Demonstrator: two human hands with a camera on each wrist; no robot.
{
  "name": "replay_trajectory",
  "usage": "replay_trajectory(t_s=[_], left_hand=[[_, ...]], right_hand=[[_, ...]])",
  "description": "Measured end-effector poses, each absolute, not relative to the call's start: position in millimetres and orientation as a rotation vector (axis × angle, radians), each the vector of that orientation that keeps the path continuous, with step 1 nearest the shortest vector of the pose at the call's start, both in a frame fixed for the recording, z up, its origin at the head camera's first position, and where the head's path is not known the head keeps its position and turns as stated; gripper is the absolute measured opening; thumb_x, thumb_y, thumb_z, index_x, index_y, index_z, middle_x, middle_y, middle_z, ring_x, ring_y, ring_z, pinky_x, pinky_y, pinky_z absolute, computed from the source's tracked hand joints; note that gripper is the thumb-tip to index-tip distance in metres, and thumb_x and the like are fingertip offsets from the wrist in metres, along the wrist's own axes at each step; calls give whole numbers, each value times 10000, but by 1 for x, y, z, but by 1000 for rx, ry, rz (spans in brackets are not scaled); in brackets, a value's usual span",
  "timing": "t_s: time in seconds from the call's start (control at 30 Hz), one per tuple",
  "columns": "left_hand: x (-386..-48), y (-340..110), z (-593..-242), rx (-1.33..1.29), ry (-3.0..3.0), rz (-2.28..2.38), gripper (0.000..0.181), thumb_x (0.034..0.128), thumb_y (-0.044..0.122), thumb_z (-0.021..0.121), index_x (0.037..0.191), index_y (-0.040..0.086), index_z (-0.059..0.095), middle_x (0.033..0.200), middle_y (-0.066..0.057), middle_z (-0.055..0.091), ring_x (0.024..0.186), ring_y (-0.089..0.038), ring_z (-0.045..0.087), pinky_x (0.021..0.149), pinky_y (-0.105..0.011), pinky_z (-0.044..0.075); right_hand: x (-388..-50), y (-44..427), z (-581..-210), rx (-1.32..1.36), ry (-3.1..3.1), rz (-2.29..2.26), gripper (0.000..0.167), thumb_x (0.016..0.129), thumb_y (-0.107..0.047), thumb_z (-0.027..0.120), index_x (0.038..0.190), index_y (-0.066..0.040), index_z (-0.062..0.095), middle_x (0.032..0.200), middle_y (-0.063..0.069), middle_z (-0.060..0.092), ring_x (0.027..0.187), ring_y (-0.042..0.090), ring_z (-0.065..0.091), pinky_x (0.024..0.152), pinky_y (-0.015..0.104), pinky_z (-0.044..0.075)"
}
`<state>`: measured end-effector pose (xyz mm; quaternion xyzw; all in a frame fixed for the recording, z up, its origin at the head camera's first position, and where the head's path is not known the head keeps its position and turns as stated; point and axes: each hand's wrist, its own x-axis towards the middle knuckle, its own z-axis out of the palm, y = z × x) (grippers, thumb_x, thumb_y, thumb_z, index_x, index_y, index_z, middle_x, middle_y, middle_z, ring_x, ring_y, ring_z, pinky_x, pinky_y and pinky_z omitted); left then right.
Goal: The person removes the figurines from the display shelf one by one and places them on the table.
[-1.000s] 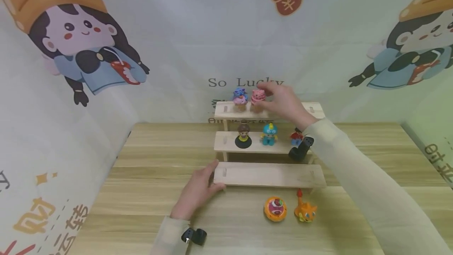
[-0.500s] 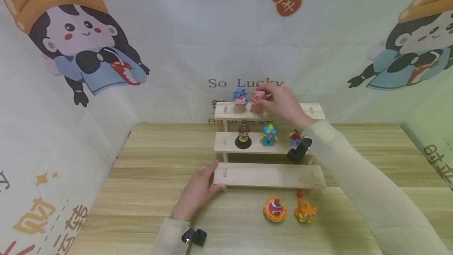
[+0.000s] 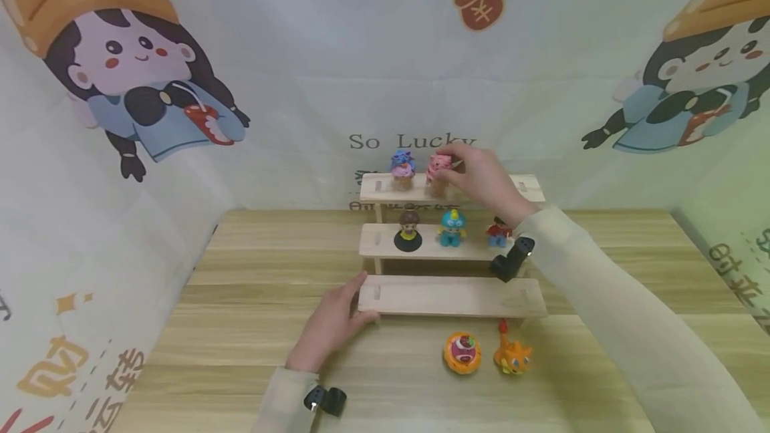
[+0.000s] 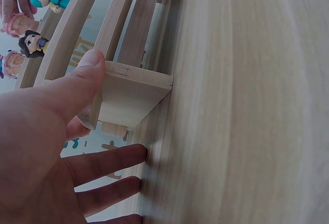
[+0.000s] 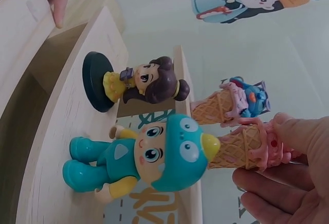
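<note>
My right hand (image 3: pixel 484 176) pinches a pink ice-cream-cone figurine (image 5: pixel 241 147) by its pink top, at the top tier of a wooden stepped display shelf (image 3: pixel 451 296). The lower part of its waffle cone shows in the right wrist view. To its left stands a blue-and-pink ice-cream-cone figurine (image 3: pixel 403 169). My left hand (image 3: pixel 331 323) grips the left end of the bottom tier; in the left wrist view the thumb (image 4: pixel 90 72) lies on the board, an index fingertip shows past its edge, and the other fingers are spread.
On the middle tier stand a brown-haired doll on a black base (image 3: pixel 408 232), a teal-suited figure (image 3: pixel 452 229) and a red-and-blue figure (image 3: pixel 498 231), partly hidden by the wrist camera. A round orange toy (image 3: pixel 462 353) and an orange dragon-like toy (image 3: pixel 513 356) lie in front of the shelf.
My right fingers have closed in on the pink figurine, which has shifted slightly right, away from the blue one. The head view has turned a little. My left hand keeps its place.
</note>
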<state>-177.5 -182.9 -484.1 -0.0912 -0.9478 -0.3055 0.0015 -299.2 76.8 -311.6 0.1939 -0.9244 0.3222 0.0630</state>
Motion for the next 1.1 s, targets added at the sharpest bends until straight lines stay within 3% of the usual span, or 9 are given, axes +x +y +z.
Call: replay_trajectory(t_s=[0.53,0.9,1.1], left_hand=[[-179,-185,-485,-291,-2981,-957,784,821,379,723,1460,83,379,1370,-224,518,1228,-423,507,1021,-550,435],[-179,-183,-484,-302,-2973,-954,788,820,366,729,1460,73,374,1364,-228,522,1221,-425,513,1019,-548,439],[-178,-183,-483,-283,-2987,-959,786,825,370,722,1466,87,367,1388,-220,502,1238,-442,491,1027,-567,423]], right_hand=[[-277,83,-298,655,-2757,1010,410,888,-269,687,1245,-81,608,1040,89,697,856,227,679,763,370,533],[-251,84,-292,788,-2655,1011,338,865,-237,715,1165,-96,651,1010,47,714,786,147,686,783,347,563],[-231,82,-294,896,-2594,985,373,838,-152,739,1175,-24,646,1005,84,720,781,154,698,753,333,589]])
